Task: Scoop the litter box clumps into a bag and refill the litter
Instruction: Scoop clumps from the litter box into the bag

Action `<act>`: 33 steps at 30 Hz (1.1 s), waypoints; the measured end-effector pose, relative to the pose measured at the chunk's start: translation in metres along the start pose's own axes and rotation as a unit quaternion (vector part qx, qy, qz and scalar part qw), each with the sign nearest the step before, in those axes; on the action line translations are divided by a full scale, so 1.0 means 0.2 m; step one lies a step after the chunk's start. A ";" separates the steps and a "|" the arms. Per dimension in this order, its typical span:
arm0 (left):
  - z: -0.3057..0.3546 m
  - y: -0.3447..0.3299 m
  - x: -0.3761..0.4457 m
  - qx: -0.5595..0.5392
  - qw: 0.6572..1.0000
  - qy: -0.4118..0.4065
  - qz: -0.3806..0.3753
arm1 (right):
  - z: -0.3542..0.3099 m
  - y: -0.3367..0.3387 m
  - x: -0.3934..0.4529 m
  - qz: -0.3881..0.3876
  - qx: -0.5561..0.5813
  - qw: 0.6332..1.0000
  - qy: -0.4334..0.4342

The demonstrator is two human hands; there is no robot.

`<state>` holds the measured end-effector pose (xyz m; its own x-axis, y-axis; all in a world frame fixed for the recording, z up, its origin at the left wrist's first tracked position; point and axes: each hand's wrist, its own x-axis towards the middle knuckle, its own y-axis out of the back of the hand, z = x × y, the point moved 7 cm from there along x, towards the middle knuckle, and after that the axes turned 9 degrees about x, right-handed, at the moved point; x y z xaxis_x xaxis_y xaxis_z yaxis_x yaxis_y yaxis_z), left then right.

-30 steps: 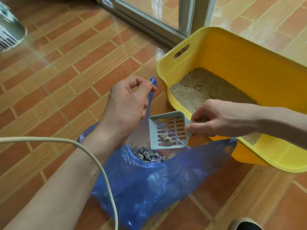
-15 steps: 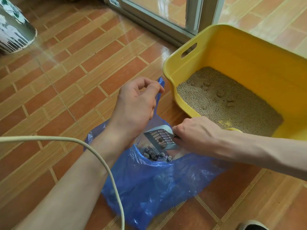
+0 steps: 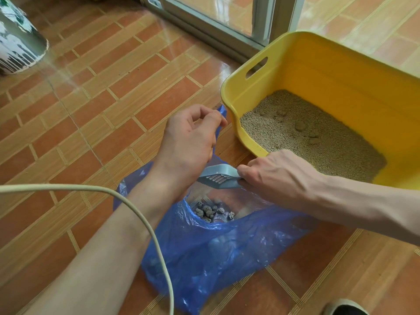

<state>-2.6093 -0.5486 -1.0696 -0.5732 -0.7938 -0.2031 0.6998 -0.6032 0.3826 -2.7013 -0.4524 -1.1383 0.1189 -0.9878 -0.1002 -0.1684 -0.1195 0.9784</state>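
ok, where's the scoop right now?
Head view, centre: the scoop is gripped by the right hand over the open blue bag, just left of the yellow litter box.

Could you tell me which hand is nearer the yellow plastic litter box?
Right. The right hand, gripping the grey scoop, overlaps the litter box rim; the left hand holds the blue bag beside it.

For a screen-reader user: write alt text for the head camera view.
The right hand holds a grey scoop over a blue bag of clumps, which the left hand pinches open. A yellow litter box sits alongside on tiled floor.
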 end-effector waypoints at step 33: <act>-0.11 -0.17 0.13 -0.007 1.000 0.020 -0.008 | 0.90 -0.09 -0.38 -0.030 0.298 0.869 -0.393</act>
<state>-2.6386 -0.5493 -1.1075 -0.5670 -0.7867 -0.2440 0.6967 -0.6161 0.3675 -2.8841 -0.3931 -1.1815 -0.5214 -0.7121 -0.4701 -0.6904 0.0284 0.7229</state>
